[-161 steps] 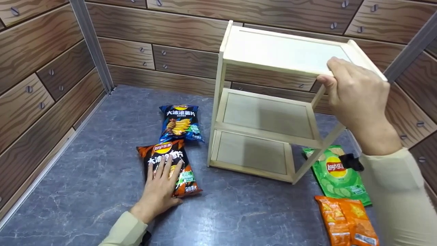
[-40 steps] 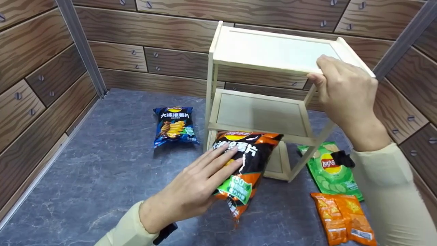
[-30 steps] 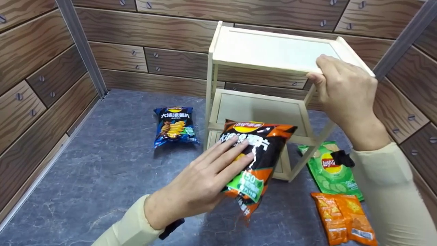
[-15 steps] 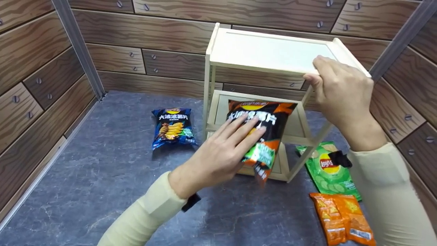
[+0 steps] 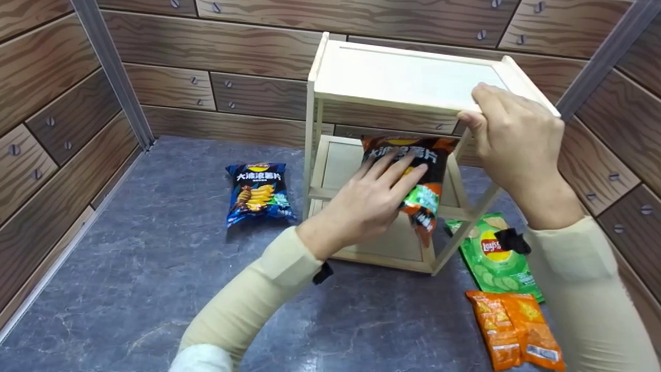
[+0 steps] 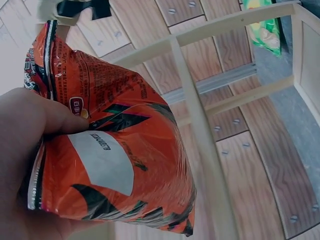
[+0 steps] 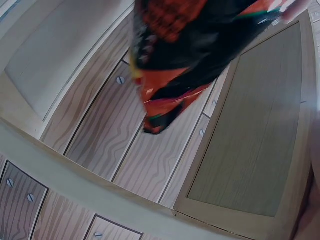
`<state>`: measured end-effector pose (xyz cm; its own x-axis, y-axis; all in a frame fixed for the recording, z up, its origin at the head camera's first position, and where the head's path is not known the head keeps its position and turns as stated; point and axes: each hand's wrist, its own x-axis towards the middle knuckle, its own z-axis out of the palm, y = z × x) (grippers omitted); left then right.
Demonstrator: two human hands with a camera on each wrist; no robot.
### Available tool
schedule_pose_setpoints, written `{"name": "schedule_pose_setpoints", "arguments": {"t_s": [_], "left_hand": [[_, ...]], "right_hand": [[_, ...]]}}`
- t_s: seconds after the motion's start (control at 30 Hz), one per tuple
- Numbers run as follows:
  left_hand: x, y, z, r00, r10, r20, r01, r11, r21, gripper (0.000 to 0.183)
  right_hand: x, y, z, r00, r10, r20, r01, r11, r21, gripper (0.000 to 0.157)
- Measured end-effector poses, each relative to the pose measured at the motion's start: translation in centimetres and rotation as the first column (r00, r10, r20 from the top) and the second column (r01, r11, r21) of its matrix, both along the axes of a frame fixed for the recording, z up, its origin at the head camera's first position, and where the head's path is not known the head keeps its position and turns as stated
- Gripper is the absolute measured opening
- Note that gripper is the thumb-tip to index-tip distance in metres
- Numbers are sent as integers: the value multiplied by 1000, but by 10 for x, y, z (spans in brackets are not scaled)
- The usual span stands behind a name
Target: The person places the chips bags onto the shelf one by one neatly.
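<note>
While right hand (image 5: 516,139) clasps the wooden rack (image 5: 397,77), left hand's (image 5: 369,199) grip seemingly pinches a crinkly chip bag (image 5: 421,157).

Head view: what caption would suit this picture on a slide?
Left hand holds a black-and-orange chip bag at the wooden shelf's middle tier; right hand grips its top corner.

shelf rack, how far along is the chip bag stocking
Nothing is shelved yet: the wooden rack shows no bag resting on any tier. In hand: the left hand holds the black-orange bag at the middle tier while the right hand grips the top. Blue bag, green bag and orange bag remain.
</note>
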<state>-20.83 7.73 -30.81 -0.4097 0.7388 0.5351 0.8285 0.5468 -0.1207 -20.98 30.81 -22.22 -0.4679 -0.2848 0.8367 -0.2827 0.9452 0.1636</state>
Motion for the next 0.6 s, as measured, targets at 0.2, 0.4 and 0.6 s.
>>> {"name": "schedule_pose_setpoints", "arguments": {"t_s": [0.2,0.4,0.6], "left_hand": [[-16,21,1,999,32,-14,-32,999,-3,55],[-28,45,1,996,82,-48,-83,996,-23,60],[-36,65,4,990,141,-24,-143,988,-64,63]], "right_hand": [[0,0,-1,1000,4,-7,-4,1000,4,72],[0,0,-1,1000,7,-2,-7,1000,-4,73],[-2,0,-2,1000,15,-13,-15,1000,-13,76]]}}
